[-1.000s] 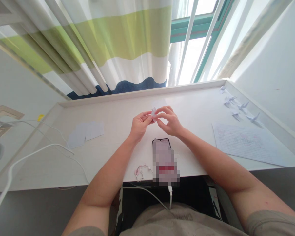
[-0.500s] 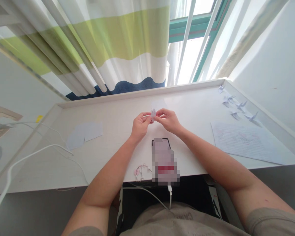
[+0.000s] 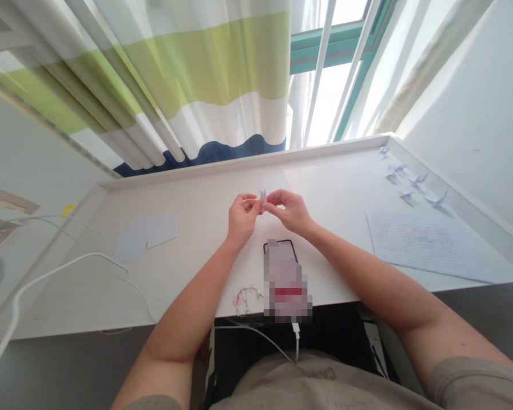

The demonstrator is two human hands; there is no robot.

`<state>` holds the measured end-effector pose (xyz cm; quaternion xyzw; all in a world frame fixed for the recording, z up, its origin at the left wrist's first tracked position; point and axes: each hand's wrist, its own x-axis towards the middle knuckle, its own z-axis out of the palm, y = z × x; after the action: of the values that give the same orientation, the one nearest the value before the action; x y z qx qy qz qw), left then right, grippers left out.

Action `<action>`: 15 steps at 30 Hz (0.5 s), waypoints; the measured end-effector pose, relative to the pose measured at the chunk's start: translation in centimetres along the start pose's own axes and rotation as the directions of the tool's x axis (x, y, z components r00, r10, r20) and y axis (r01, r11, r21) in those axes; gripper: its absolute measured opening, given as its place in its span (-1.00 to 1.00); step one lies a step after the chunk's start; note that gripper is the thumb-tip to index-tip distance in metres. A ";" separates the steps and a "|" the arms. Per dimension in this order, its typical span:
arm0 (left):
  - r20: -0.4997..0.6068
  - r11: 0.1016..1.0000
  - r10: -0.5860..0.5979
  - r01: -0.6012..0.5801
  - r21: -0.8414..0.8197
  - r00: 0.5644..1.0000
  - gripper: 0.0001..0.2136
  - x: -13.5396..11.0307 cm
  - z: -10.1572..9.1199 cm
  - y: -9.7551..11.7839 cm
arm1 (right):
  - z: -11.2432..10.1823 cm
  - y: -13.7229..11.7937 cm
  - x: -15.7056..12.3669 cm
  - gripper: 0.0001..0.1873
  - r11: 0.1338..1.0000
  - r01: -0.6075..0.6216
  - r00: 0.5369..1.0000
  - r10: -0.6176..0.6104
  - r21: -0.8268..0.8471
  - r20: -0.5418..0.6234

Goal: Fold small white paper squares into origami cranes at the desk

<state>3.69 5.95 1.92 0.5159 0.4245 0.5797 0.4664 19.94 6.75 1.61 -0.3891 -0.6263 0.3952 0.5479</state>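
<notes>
The left hand (image 3: 241, 219) and right hand (image 3: 290, 212) pinch a small folded paper figure (image 3: 263, 197) at twelve o'clock (fingertips only, sparing the folds).

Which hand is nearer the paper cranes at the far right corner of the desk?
Right hand: it sits left of the paper cranes, apart from them. The left hand lies farther left.

Right below the fingers (image 3: 277, 199) there's a phone (image 3: 285, 279), screen blurred out, with a white charging cable (image 3: 256, 330) plugged in and a small tangle of thin cord (image 3: 244, 300) just beside it. Way off to the right sit five little paper cranes (image 3: 419, 182) above a handwritten lined sheet (image 3: 427, 246), and to the left lie some pale paper pieces (image 3: 147, 238).
</notes>
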 end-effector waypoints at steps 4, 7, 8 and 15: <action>0.011 1.000 0.012 -0.013 0.016 1.000 -0.69 -0.3 0.2 0.3 | 0.0 -0.2 -0.2 -0.76 0.992 0.097 0.995 -0.095 -0.085 0.026; 0.104 0.999 -0.008 0.012 -0.039 0.995 -0.64 -0.6 0.6 0.5 | -0.2 -0.4 -0.2 -0.82 0.966 0.191 0.982 -0.187 -0.173 0.040; 0.130 0.998 -0.014 0.022 -0.062 0.991 -0.61 -0.7 0.7 0.5 | -0.3 -0.5 -0.2 -0.84 0.957 0.210 0.978 -0.208 -0.200 0.033; 0.143 0.995 -0.052 0.063 -0.076 0.988 -0.58 -0.5 0.4 0.3 | -0.8 -0.9 -0.2 -0.66 0.936 0.224 0.974 -0.224 -0.271 0.033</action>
<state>4.07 5.38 2.19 0.5239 0.3817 0.5448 0.5321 20.66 6.24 2.46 -0.3868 -0.7153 0.2406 0.5300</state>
